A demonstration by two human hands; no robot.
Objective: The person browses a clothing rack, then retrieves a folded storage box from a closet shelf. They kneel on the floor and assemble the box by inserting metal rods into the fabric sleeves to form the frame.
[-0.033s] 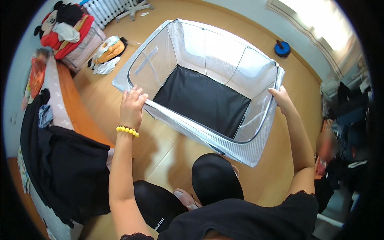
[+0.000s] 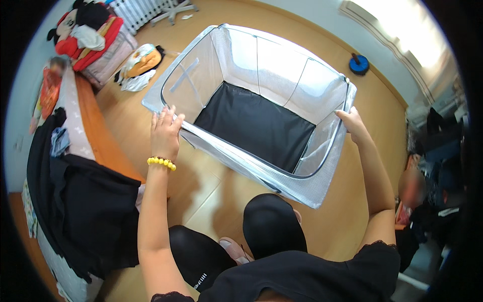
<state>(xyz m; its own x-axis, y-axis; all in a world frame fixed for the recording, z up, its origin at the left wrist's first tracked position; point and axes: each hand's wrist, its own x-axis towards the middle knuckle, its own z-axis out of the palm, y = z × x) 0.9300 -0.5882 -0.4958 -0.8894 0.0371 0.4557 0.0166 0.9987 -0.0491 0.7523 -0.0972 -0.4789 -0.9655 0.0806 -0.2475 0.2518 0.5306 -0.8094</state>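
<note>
A large folding storage box (image 2: 251, 153) with pale grey mesh and see-through sides, a dark-edged rim and thin frame rods is in front of me, its open top toward me. A flat black panel (image 2: 256, 126) covers its bottom. On the near left corner, my left hand (image 2: 165, 132) rests with its fingers over the rim; a yellow bead bracelet (image 2: 161, 162) is on that wrist. My right hand (image 2: 352, 123) grips the right rim, thumb inside and the other fingers hidden outside. The box looks slightly tilted; whether it touches the floor I cannot tell.
A bed (image 2: 93, 133) with black cloth (image 2: 95, 206) runs along the left. Clothes (image 2: 138, 65) lie on the floor beyond it, near a heaped pile with red bedding (image 2: 100, 43). A blue wheel (image 2: 358, 64) stands by the far wall. Dark clutter (image 2: 437, 156) fills the right side.
The room has shifted slightly to the right and down in the view. Both hands keep their places on the box, which has hardly moved.
</note>
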